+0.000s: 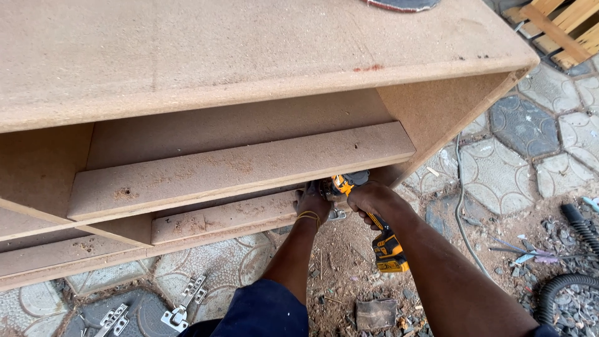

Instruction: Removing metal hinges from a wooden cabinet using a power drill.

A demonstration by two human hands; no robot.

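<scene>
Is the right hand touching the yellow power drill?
Touching. The head view shows the right hand wrapped around the yellow power drill, fingers closed on its grip.

A floor of grey patterned paving stones (499, 168) dusted with reddish sawdust carries the pale fibreboard cabinet (249, 56); two metal hinges (181, 309) lie at lower left, a black ribbed hose (577, 249) at lower right, a slatted wooden pallet (564, 25) at upper right
</scene>
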